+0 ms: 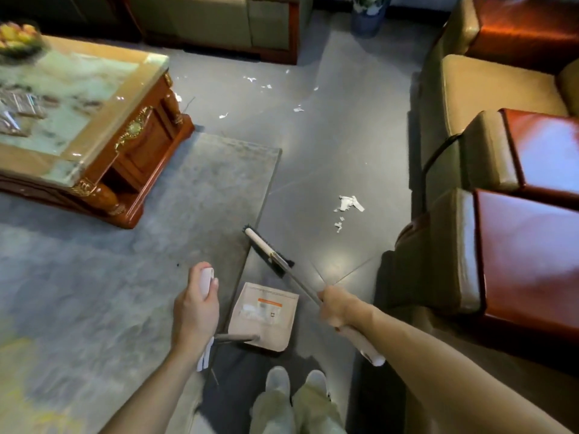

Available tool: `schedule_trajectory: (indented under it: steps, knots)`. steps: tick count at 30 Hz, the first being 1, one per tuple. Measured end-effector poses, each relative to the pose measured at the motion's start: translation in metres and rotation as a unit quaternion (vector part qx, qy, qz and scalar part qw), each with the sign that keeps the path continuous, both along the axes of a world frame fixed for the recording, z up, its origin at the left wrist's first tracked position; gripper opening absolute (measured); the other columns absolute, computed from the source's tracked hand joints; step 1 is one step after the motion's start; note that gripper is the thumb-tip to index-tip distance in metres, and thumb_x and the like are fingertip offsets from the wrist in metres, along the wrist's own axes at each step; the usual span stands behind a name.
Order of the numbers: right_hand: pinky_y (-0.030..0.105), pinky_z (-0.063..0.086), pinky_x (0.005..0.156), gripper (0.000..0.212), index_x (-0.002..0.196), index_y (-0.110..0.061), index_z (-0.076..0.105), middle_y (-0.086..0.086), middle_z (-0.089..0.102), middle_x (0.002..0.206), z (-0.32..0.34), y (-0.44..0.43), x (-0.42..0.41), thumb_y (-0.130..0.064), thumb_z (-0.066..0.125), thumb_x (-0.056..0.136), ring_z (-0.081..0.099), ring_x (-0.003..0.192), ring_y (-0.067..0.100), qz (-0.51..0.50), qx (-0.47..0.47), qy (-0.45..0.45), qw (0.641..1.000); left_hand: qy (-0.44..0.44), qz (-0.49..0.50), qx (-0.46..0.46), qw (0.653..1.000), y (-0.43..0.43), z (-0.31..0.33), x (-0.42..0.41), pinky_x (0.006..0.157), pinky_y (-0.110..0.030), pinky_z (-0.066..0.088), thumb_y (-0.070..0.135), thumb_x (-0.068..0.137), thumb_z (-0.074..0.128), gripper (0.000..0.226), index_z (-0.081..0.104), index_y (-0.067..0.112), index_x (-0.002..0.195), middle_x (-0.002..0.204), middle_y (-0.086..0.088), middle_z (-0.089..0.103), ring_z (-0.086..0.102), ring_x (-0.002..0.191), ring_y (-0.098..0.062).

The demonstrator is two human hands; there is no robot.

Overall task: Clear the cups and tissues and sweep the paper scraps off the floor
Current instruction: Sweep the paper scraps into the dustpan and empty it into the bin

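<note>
My right hand (336, 306) grips the grey handle of a broom (269, 252); its white-and-black head rests on the dark floor by the rug's corner. My left hand (195, 308) holds the white grip of a long-handled dustpan (264, 316), whose beige pan sits on the floor in front of my feet. A cluster of white paper scraps (347, 205) lies to the right of and beyond the broom head. More small scraps (250, 79) are scattered farther off near the coffee table's far corner.
A marble-topped wooden coffee table (103, 89) stands at the left on a grey rug (188, 198), with a fruit bowl (18, 39) on it. Leather armchairs with red wooden arms (501, 183) line the right side. A sofa (219, 23) and a vase (368, 17) stand at the back.
</note>
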State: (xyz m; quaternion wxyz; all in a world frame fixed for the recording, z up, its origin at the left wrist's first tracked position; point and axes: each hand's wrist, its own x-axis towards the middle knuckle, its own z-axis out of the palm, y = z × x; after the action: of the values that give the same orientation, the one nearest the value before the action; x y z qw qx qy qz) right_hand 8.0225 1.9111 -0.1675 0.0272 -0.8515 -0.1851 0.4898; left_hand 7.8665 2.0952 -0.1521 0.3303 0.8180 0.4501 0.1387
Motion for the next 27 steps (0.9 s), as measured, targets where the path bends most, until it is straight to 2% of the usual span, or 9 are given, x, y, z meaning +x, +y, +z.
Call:
schedule_trajectory:
  steps: [3, 6, 9, 16, 19, 24, 27]
  knots:
    - [0.033, 0.055, 0.082, 0.031, 0.116, -0.01, 0.06, 0.009, 0.064, 0.099, 0.013, -0.008, -0.002, -0.007, 0.06, 0.085, 0.064, 0.091, 0.023, 0.036, -0.034, 0.058, 0.997, -0.003, 0.006, -0.014, 1.0, 0.004, 0.0, 0.016, 0.063, -0.035, 0.037, 0.018, 0.094, 0.052, 0.016, 0.05, 0.022, 0.109, 0.085, -0.016, 0.063, 0.058, 0.076, -0.041]
    - [0.027, 0.05, 0.062, 0.028, 0.11, -0.011, 0.057, 0.004, 0.056, 0.076, 0.045, -0.02, 0.007, -0.005, 0.058, 0.083, 0.056, 0.064, 0.016, 0.043, -0.03, 0.119, 0.991, -0.004, 0.012, -0.02, 1.0, 0.011, 0.001, 0.023, 0.064, -0.035, 0.038, 0.019, 0.094, 0.051, 0.017, 0.05, 0.02, 0.111, 0.089, -0.02, 0.063, 0.058, 0.08, -0.043]
    - [0.023, 0.046, 0.049, 0.038, 0.123, -0.014, 0.052, 0.003, 0.054, 0.066, 0.076, -0.03, 0.016, -0.005, 0.056, 0.086, 0.049, 0.047, 0.011, 0.012, -0.007, 0.154, 0.988, -0.009, 0.012, -0.022, 1.0, 0.012, 0.004, 0.022, 0.064, -0.034, 0.036, 0.018, 0.094, 0.051, 0.018, 0.05, 0.018, 0.113, 0.09, -0.023, 0.063, 0.058, 0.081, -0.044]
    - [0.019, 0.045, 0.043, 0.045, 0.131, -0.008, 0.05, 0.002, 0.056, 0.061, 0.103, -0.013, 0.037, -0.006, 0.053, 0.087, 0.048, 0.035, 0.006, 0.03, 0.035, 0.074, 0.996, -0.047, 0.03, -0.014, 0.998, 0.023, 0.014, 0.025, 0.066, -0.034, 0.036, 0.015, 0.095, 0.049, 0.021, 0.049, 0.014, 0.116, 0.1, -0.023, 0.063, 0.058, 0.086, -0.045]
    - [0.011, 0.04, 0.037, 0.045, 0.129, -0.002, 0.051, 0.004, 0.058, 0.061, 0.104, 0.012, 0.051, -0.005, 0.049, 0.084, 0.049, 0.04, 0.01, 0.046, 0.043, 0.042, 0.997, -0.053, 0.049, -0.003, 0.997, 0.034, 0.021, 0.028, 0.065, -0.034, 0.037, 0.018, 0.097, 0.047, 0.019, 0.047, 0.018, 0.116, 0.097, -0.022, 0.062, 0.057, 0.083, -0.041]
    - [0.021, 0.043, 0.042, 0.042, 0.119, 0.001, 0.057, 0.006, 0.056, 0.056, 0.092, 0.063, 0.088, -0.001, 0.045, 0.078, 0.049, 0.041, 0.015, 0.05, 0.053, 0.018, 0.997, -0.043, 0.067, -0.002, 0.997, 0.071, 0.023, 0.043, 0.063, -0.035, 0.041, 0.021, 0.097, 0.046, 0.018, 0.045, 0.021, 0.115, 0.093, -0.019, 0.061, 0.055, 0.077, -0.037]
    - [0.026, 0.046, 0.048, 0.034, 0.108, -0.001, 0.059, 0.007, 0.058, 0.058, 0.077, 0.099, 0.115, -0.001, 0.044, 0.078, 0.05, 0.037, 0.014, 0.066, 0.055, 0.007, 0.996, -0.022, 0.078, -0.018, 0.997, 0.096, 0.02, 0.059, 0.066, -0.037, 0.043, 0.021, 0.097, 0.047, 0.019, 0.045, 0.023, 0.115, 0.095, -0.018, 0.062, 0.057, 0.081, -0.039]
